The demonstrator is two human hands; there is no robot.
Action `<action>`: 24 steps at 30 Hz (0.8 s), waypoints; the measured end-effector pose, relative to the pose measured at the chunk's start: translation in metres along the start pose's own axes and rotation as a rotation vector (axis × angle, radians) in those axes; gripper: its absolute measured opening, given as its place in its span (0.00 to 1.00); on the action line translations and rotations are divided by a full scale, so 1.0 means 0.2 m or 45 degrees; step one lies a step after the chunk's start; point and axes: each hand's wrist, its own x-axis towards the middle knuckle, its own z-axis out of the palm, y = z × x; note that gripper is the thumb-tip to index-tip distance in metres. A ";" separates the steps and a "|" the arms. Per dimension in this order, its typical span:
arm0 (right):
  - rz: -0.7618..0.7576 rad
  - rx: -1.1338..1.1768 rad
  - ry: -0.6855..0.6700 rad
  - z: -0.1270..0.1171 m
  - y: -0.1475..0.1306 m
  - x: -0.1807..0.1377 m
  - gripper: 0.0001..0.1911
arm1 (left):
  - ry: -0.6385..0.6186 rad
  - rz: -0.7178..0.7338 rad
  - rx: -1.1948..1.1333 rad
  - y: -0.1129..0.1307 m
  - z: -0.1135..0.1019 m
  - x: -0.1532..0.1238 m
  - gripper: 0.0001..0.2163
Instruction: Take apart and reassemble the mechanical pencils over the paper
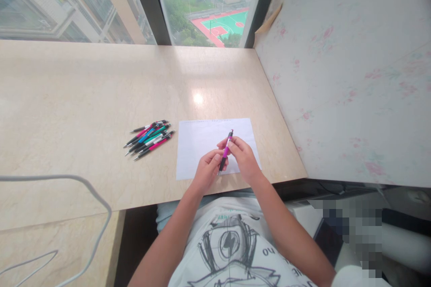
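A purple pen (226, 150) with a black grip is held between my two hands, its tip slanting down toward me. My left hand (210, 168) has its fingers closed about the lower, black end. Higher up, my right hand (243, 154) pinches the purple barrel near the clip. Both hands are over a white sheet of paper (193, 143), which has a faint line of writing along its far edge. Left of the paper lies a loose pile of several pens (150, 139) in pink, blue, green, white and black.
The pale marbled tabletop (84, 94) reaches back to the windows. A flowered wall (346, 76) bounds it on the right. At the lower left, a grey cable (101, 202) loops over the table edge. My body is close against the front edge.
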 end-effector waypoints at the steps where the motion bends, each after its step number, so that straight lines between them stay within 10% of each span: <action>1: 0.015 0.125 0.026 -0.01 0.00 0.00 0.12 | -0.013 -0.003 0.032 0.01 0.00 0.00 0.18; 12: 0.160 1.055 0.054 -0.14 -0.06 0.03 0.02 | 0.075 0.034 0.295 0.04 -0.03 -0.01 0.13; 24: 0.085 1.328 0.044 -0.17 -0.06 0.00 0.26 | 0.068 0.040 0.423 0.02 -0.02 -0.01 0.11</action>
